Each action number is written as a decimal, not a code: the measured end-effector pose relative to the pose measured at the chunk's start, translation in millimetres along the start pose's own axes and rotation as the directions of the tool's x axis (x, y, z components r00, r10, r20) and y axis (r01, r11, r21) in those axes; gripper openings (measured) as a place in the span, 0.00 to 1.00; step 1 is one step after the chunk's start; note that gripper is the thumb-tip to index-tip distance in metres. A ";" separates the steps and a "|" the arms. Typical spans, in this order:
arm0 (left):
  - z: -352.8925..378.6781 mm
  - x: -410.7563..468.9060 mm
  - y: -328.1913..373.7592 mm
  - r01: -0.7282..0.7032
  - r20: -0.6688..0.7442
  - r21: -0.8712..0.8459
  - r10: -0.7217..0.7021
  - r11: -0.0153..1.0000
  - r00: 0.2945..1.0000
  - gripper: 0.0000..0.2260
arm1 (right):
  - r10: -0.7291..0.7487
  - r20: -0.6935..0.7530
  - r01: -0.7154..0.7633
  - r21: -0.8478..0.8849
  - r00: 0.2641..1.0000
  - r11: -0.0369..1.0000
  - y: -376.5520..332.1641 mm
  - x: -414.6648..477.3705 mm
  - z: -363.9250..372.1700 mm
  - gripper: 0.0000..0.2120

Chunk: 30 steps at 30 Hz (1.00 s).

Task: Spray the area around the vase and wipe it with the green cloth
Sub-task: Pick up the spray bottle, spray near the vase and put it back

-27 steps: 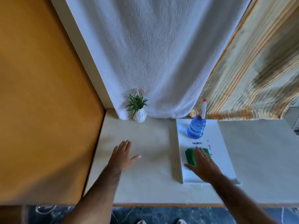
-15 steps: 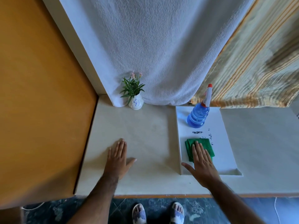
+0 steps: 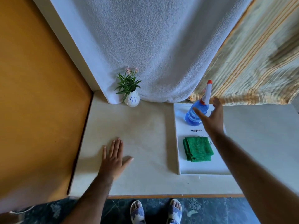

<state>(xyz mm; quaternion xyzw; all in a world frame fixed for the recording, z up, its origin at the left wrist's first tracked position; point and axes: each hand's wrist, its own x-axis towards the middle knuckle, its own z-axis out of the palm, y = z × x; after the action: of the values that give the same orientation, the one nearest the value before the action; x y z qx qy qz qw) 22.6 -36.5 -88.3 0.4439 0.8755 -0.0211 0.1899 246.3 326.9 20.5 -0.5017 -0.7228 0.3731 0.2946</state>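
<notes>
Blue spray bottle (image 3: pixel 196 113): upright, far right on white tray (image 3: pixel 203 167), just beyond your spread right hand (image 3: pixel 210 118). Your left hand (image 3: pixel 113 156) lay flat, splayed, well apart. Vase (image 3: pixel 131 100): far left.

We see a pale cream stone-like countertop (image 3: pixel 145 126). At eleven o'clock on it stands a small white round vase (image 3: pixel 132 101) of green sprigs; at two o'clock lies a flat white rectangular board (image 3: pixel 202 168). One hand (image 3: pixel 113 159) rests flat at seven o'clock.
</notes>
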 end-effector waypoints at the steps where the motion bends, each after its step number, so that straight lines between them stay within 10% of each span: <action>1: 2.2 0.4 -0.9 0.005 -0.004 0.004 -0.005 1.000 1.000 0.49 | -0.001 -0.002 0.001 0.045 1.000 0.999 -6.2 10.7 2.4 0.45; 8: 6.8 1.3 -0.1 0.009 0.000 0.054 -0.009 0.998 1.000 0.47 | -0.035 0.063 0.022 0.197 0.997 0.980 -21.4 42.4 17.1 0.22; 21: 5.0 -0.6 -0.6 -0.004 -0.031 0.029 0.005 1.000 1.000 0.48 | -0.069 -0.043 0.079 0.340 0.997 0.937 -28.9 32.0 30.6 0.10; 30: 5.3 -2.1 -2.1 -0.010 -0.036 0.012 0.011 1.000 0.999 0.47 | -0.154 0.463 0.086 0.164 0.873 0.983 -92.5 -13.6 109.6 0.11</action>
<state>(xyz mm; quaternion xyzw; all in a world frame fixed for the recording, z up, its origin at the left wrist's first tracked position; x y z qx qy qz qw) 23.7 -40.5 -92.8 0.4499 0.8763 -0.0173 0.1715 116.2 267.2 36.9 -0.3278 -0.7750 0.5143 0.1657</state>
